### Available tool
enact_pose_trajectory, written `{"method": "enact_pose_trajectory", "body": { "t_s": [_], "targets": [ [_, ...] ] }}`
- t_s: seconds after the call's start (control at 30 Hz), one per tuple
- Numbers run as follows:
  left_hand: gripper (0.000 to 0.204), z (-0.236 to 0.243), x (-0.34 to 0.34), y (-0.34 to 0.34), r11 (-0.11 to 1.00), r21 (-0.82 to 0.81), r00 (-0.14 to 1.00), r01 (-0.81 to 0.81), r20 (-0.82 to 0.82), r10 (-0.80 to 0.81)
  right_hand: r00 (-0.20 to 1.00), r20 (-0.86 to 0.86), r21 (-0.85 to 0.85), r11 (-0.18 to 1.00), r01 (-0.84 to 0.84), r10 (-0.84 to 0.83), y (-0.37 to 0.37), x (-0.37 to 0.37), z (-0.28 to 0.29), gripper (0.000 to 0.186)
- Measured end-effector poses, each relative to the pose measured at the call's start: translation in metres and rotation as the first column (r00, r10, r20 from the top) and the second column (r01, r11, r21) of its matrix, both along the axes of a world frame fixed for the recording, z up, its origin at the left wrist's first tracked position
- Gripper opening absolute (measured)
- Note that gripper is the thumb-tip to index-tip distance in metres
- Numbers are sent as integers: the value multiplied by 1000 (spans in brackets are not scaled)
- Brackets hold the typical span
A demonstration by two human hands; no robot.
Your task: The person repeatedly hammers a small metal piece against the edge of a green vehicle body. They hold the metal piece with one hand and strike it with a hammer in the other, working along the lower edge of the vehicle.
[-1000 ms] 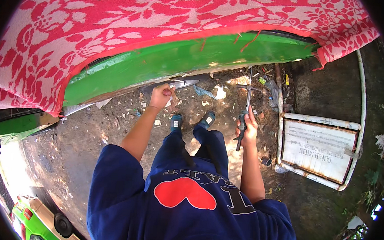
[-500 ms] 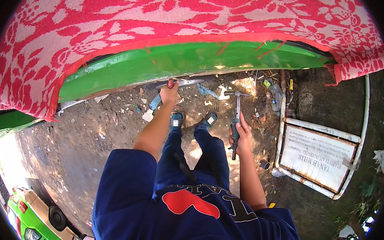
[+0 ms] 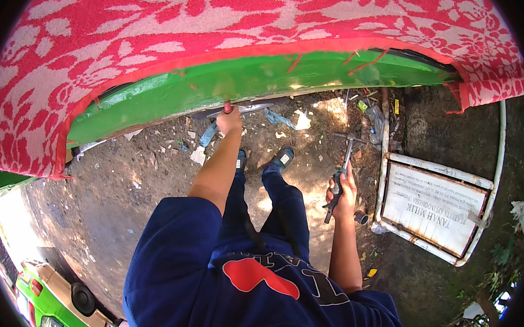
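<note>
My left hand (image 3: 230, 122) reaches forward, closed round a red-handled tool (image 3: 227, 107) whose far end I cannot make out. It is held against or just in front of the lower edge of the green vehicle panel (image 3: 242, 88). Just beyond the hand is a dark, flat, curved piece (image 3: 250, 107) along the panel's bottom edge. In my right hand (image 3: 346, 195) is a hammer (image 3: 348, 154) with a thin metal shaft and a dark teal-and-black grip. Its narrow head points away from me, clear of the panel.
A red-and-pink floral cloth (image 3: 271, 14) drapes over the panel. To the right a white sign in a rusty pipe frame (image 3: 433, 204) lies on the ground. Paper scraps, a blue rag (image 3: 277, 117) and debris litter the dirt. A green vehicle (image 3: 56, 298) stands at lower left.
My right hand has moved right and slightly back toward me, taking the hammer with it. My left hand stays near the panel's edge, its red handle now pointing more forward.
</note>
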State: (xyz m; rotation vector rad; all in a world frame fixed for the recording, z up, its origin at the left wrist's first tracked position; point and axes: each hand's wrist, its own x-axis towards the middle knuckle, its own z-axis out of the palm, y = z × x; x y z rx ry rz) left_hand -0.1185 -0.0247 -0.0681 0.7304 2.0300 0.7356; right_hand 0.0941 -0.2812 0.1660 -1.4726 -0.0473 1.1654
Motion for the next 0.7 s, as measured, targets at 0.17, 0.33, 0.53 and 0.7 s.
{"method": "enact_pose_trajectory", "body": {
  "t_s": [0.17,0.33,0.53,0.7],
  "targets": [
    [28,0,2,0,994,-106,997,25,69,-18,1000,19,-10,1000,0,1,1,2,4,61],
    [32,-51,-50,-15,998,-55,972,9,-234,-21,1000,9,36,999,-31,30,8,2,11,62],
    [29,-40,-103,-89,920,-55,913,388,-117,-391,999,32,-13,999,32,-32,-15,20,-2,61],
    [23,-38,-111,-77,872,61,871,486,-116,-478,1000,5,-8,1000,-10,10,10,7,1,62]
  ]
}}
